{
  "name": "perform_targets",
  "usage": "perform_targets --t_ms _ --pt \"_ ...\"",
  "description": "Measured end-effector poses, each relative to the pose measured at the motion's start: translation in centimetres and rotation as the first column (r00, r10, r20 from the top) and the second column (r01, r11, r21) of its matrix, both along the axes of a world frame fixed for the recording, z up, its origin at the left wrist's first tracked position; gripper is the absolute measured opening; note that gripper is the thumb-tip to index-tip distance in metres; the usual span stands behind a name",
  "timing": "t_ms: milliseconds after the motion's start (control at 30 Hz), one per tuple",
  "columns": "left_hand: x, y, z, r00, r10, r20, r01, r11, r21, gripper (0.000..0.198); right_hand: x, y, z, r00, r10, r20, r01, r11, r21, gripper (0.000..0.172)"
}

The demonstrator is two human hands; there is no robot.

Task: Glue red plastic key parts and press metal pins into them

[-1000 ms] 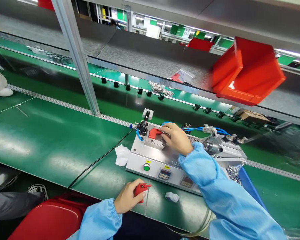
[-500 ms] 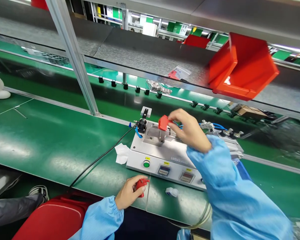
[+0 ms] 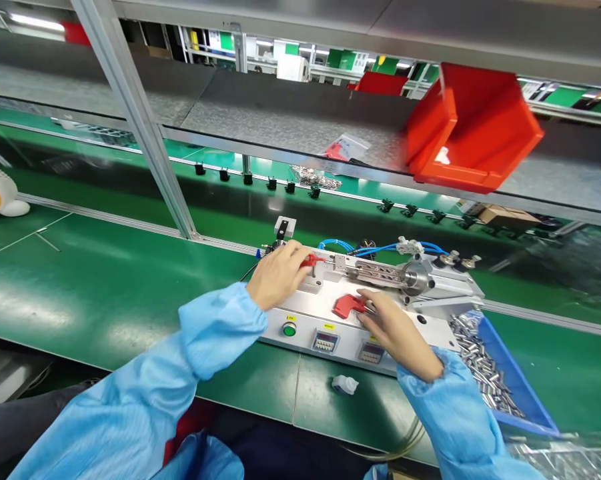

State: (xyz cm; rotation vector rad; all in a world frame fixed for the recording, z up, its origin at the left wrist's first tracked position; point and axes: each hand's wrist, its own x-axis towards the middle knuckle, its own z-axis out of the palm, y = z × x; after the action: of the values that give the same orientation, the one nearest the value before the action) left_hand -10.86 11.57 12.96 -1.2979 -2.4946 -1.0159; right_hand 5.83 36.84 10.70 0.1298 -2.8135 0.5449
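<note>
1. The left hand (image 3: 279, 272) was partly closed, its fingers and thumb bent in around a small red piece (image 3: 312, 259) at the left end of a silver machine (image 3: 307, 303). Much of that piece was hidden by the fingers; its far end jutted out to the right, above a metal block.
2. The right hand (image 3: 393, 327) was nearly closed, with the thumb and fingers pinching the metal end of a red handle (image 3: 347, 306). The handle's broad red end pointed left, over the machine's flat top; I could not tell whether it touched the surface.
3. The hands were apart, both over the machine, which stood on the green worktop (image 3: 105, 287).
4. On the machine's front were a green button (image 3: 289, 329) and two small counters (image 3: 325, 341). Blue tubes (image 3: 380, 250) ran behind it.
5. Just beside the machine's right end, a blue bin (image 3: 530, 393) held many metal pins (image 3: 485, 370).
6. A crumpled white scrap (image 3: 345, 385) lay on the worktop in front of the machine.
7. Above, a red bin (image 3: 475, 127) sat tilted on a grey shelf (image 3: 280, 107).
</note>
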Motion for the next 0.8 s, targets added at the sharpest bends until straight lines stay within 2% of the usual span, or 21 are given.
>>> perform_targets --t_ms 33,100,167,433,800 --pt "-0.7 1.1 0.8 0.997 0.05 -0.053 -0.057 0.989 -0.138 0.018 0.2 0.1 -0.1 1.0 0.003 -0.003 -0.003 1.0 -0.006 0.038" --pt "-1.5 2.7 2.0 0.986 0.11 -0.124 -0.148 0.922 -0.359 0.014 0.5 0.2 -0.3 1.0 0.023 0.0 -0.023 0.999 -0.023 0.04" --pt "-1.5 3.7 2.6 0.979 0.13 -0.156 -0.188 0.869 -0.458 0.014 0.8 0.3 -0.4 0.999 0.051 0.005 -0.051 0.998 -0.043 0.039" --pt "-1.0 4.8 2.9 0.965 0.134 -0.226 -0.241 0.796 -0.555 0.018 0.8 0.8 -0.8 0.997 0.081 -0.007 -0.082 0.995 -0.056 0.036" --pt "-0.6 5.2 2.6 0.96 0.113 -0.255 -0.248 0.767 -0.592 0.019 0.9 1.1 -1.4 0.996 0.083 -0.017 -0.083 0.996 -0.019 0.038"
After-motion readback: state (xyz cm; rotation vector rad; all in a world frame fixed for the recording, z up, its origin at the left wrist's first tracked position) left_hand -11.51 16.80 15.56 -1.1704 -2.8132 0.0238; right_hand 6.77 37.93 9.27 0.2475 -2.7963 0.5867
